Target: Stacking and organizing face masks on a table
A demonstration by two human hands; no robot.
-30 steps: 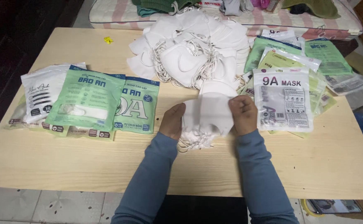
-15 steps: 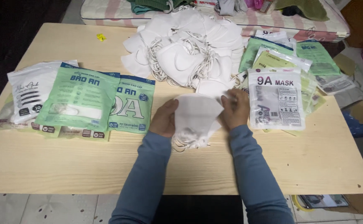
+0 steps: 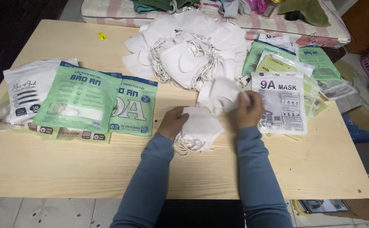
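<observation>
- At the table's point(image 3: 66, 169) centre, the left hand point(image 3: 172, 122) presses down on a small stack point(image 3: 198, 128) of white masks, its fingers curled over the stack's near-left edge, elastic loops spilling out at 6 o'clock.
- The right hand point(image 3: 248, 112) sits at 3 o'clock of the stack, fingers pinched shut on one mask point(image 3: 220, 93) that lies between the stack and the big pile point(image 3: 188, 46).
- The two hands are apart, each closed on its own piece; the pinched mask overlaps the stack's far edge at about 1 o'clock.
- The pile fills the table's 12 o'clock side, a tangle of white masks and ear loops.
- Green packets point(image 3: 77, 101) lie at 9 o'clock of the hands, with a white packet point(image 3: 28, 88) further left; a clear-fronted packet point(image 3: 282, 103) lies just beside the right hand at 3 o'clock, over more green packets point(image 3: 315, 63).
- To do this well, I judge the left hand should keep the stack flat and square, so each mask lands with edges matched.
- Loops look likely to snag; lifting the single mask clear of the pile's tangle before laying it down would keep neighbours from dragging along.
- Keeping all loops on the same side would make the stack easier to slide into a packet.
</observation>
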